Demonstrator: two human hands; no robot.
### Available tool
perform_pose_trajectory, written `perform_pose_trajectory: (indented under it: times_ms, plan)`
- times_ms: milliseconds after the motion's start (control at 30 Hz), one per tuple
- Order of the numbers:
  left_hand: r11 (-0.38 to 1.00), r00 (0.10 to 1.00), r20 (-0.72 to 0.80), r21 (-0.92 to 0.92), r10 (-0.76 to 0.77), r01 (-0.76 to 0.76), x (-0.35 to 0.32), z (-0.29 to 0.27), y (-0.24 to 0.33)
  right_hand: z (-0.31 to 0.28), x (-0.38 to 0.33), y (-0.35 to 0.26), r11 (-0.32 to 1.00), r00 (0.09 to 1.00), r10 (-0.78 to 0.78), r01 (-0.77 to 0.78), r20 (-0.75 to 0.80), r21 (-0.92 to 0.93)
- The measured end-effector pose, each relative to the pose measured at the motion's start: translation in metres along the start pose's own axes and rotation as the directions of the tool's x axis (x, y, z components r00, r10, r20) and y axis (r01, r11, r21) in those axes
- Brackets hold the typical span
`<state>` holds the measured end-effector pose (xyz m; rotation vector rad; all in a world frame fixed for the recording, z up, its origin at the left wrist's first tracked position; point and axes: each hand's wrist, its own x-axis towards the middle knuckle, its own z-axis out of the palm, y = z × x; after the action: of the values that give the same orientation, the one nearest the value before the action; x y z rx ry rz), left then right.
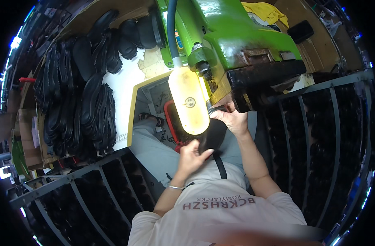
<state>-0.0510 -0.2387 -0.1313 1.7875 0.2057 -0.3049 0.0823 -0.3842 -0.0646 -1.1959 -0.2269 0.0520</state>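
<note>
A black shoe sole point(214, 134) hangs tilted in front of my lap, under the head of the green machine point(236, 37). Its upper end is pinched by my right hand point(235, 121), close beside the machine's dark working part. Down at the lower end, my left hand point(191, 158) has curled fingers, with the thumb lying along the sole. Part of the sole is hidden behind the glowing oval lamp point(188, 104), so where it meets the machine cannot be seen.
Stacks of black soles point(74, 94) fill the white tabletop point(122, 82) at left. A red bin point(169, 119) stands below the yellow-edged opening. Barred metal racks point(79, 192) with dark contents flank me. Back right, a cardboard box point(318, 45) holds a yellow cloth point(269, 13).
</note>
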Motion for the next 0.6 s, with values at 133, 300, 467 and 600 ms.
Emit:
perform_pose_trajectory:
  times_ms: [133, 300, 467, 600]
  plan:
    - [0.994, 0.993, 0.075, -0.065, 0.095, -0.090, 0.009, 0.023, 0.004, -0.034, -0.010, -0.018, 0.940, 0.993, -0.043, 0.077, 0.108, -0.333]
    - [0.878, 0.978, -0.001, -0.440, 0.207, -0.186, 0.022, -0.010, 0.029, -0.112, -0.010, -0.089, 0.814, 0.796, -0.447, 0.173, -0.408, -0.554]
    - [0.918, 0.983, -0.170, -0.374, 0.070, -0.130, 0.055, -0.028, 0.007, -0.201, 0.008, -0.092, 0.894, 0.549, -0.448, 0.301, -0.706, -0.333]
    - [0.931, 0.988, -0.147, -0.355, 0.036, -0.086, 0.072, -0.028, -0.001, -0.254, 0.037, -0.043, 0.945, 0.496, -0.257, -0.053, -0.830, -0.324]
